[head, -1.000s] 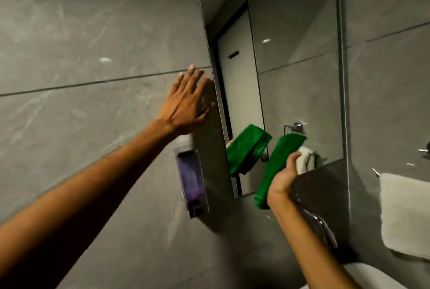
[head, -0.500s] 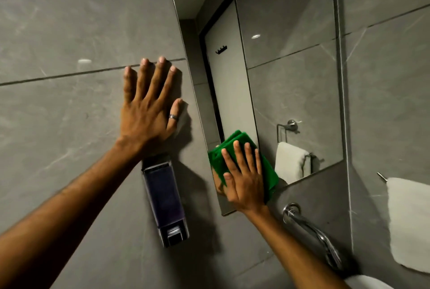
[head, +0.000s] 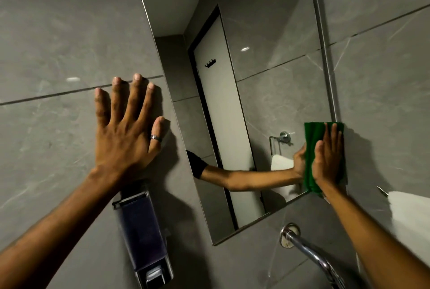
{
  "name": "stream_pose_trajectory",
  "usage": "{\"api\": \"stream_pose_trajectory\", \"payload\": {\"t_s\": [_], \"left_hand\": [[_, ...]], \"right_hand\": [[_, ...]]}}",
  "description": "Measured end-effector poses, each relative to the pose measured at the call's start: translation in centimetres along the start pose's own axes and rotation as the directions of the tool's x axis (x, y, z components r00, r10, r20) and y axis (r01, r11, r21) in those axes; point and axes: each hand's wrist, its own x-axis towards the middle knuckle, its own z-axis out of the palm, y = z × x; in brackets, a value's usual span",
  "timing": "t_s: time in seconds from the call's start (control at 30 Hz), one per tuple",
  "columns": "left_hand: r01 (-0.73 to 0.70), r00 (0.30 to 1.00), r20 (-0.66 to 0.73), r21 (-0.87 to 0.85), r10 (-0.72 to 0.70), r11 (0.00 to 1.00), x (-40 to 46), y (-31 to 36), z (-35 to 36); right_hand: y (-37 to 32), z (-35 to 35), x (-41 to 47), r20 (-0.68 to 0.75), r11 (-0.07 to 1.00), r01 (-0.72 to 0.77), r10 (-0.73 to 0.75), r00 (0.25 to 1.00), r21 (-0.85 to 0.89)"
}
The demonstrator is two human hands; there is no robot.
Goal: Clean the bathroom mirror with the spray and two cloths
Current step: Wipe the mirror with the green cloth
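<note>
The tall mirror (head: pixel 267 32) hangs on the grey tiled wall and looks tilted in this view. A folded green cloth (head: pixel 311 139) lies flat against the mirror's lower right corner, partly over its right edge. My right hand (head: pixel 327 158) presses on the cloth with fingers extended; its reflection meets it in the glass. My left hand (head: pixel 126 135) rests flat on the tiles left of the mirror, fingers spread, a ring on the thumb. No spray bottle or second cloth is in view.
A wall-mounted soap dispenser (head: pixel 144 237) hangs just below my left wrist. A chrome faucet (head: pixel 309 251) juts from the wall under the mirror. A white towel (head: pixel 411 219) hangs at the right edge. The mirror reflects a white door and a towel ring.
My right hand has slid the green cloth from the mirror's lower left edge across to its lower right corner. My left hand stays flat on the wall.
</note>
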Motion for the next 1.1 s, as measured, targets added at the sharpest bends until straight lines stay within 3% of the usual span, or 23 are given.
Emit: {"api": "stream_pose_trajectory", "payload": {"t_s": [0.23, 0.43, 0.67, 0.83, 1.1], "left_hand": [[-0.002, 1.0, -0.009, 0.025, 0.003, 1.0, 0.2, 0.1, 0.0], [0.016, 0.999, 0.028, 0.015, -0.017, 1.0, 0.2, 0.5, -0.6], [0.013, 0.997, 0.071, -0.043, -0.01, 0.999, 0.1, 0.3, -1.6], [0.024, 0.998, 0.052, -0.074, -0.021, 0.997, 2.7, -1.2, -2.7], [0.023, 1.0, 0.009, 0.012, -0.023, 1.0, 5.4, -1.9, -2.3]], "right_hand": [[-4.2, 1.3, -0.4, -0.039, 1.0, 0.005, -0.004, 0.999, 0.02], [-17.9, 4.7, -6.5, -0.031, 0.975, 0.223, -0.223, 0.974, 0.013], [-30.5, 7.4, -12.5, 0.11, 0.846, 0.533, -0.53, 0.841, 0.001], [-29.2, 6.2, -7.1, 0.097, 0.751, 0.66, -0.656, 0.749, -0.016], [-21.9, 2.3, 6.0, 0.018, 0.867, 0.496, -0.496, 0.868, -0.045]]}}
